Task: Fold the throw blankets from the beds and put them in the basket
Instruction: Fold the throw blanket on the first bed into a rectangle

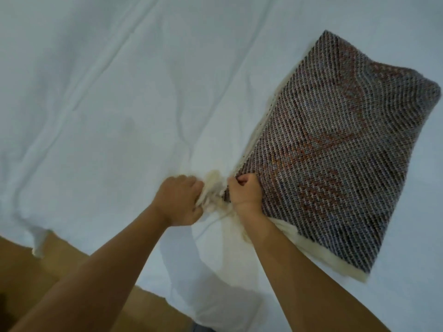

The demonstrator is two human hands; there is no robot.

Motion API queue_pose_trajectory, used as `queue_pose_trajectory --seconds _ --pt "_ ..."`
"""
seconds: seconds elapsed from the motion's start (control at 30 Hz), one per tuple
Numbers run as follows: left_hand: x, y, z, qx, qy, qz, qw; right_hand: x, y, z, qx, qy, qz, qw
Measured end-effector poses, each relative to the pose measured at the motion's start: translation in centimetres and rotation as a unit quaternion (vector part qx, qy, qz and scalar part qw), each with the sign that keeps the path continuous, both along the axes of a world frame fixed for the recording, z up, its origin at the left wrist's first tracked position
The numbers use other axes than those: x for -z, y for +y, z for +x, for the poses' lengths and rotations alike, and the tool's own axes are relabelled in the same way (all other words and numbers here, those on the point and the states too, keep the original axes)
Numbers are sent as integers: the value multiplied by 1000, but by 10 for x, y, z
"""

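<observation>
A folded throw blanket (335, 149), woven in grey, blue and rust with a cream fringe, lies flat on the white bed sheet (96, 104) at the right. My right hand (245, 191) grips the blanket's near left corner with curled fingers. My left hand (178, 200), just to its left, clutches the cream fringe that bunches out between the two hands. No basket is in view.
The wrinkled white sheet spreads across the whole upper left. Its edge hangs over the bed's side at the lower left, where a brown floor (60, 271) shows.
</observation>
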State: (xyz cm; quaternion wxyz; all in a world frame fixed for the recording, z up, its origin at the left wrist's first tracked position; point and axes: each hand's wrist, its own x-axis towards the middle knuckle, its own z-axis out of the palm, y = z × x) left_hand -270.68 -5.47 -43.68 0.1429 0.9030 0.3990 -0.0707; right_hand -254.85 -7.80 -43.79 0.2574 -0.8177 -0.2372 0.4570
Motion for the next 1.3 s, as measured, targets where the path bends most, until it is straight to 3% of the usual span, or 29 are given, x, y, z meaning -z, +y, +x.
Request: queue_pose_trajectory --seconds 0.07,0.17,0.3,0.5,0.6,0.7,1.0,1.17,1.3 --pt "-4 4 0 13 -32 75 997 -2 -4 -5 -65 -1 -10 998" --pt "-7 3 16 66 -60 74 993 -10 -11 3 -151 10 -24 988" --pt "4 -12 29 85 89 -25 992 -19 -16 16 -267 -30 -137 953" --pt "0 -11 1 41 148 -51 987 -21 -9 -23 -213 68 -140 965" --pt "-11 0 -20 75 206 -39 975 -13 -8 -33 -110 114 -125 979" --pt "-19 12 -30 48 223 -50 972 -8 -7 -36 -25 179 -122 976" --pt "-40 68 -3 14 161 49 986 -7 -3 -23 -71 207 -85 972" --pt "-36 96 73 -35 62 77 995 -12 24 26 -95 131 -15 987" --pt "-31 124 141 -6 2 98 995 -16 52 94 -107 60 33 992"
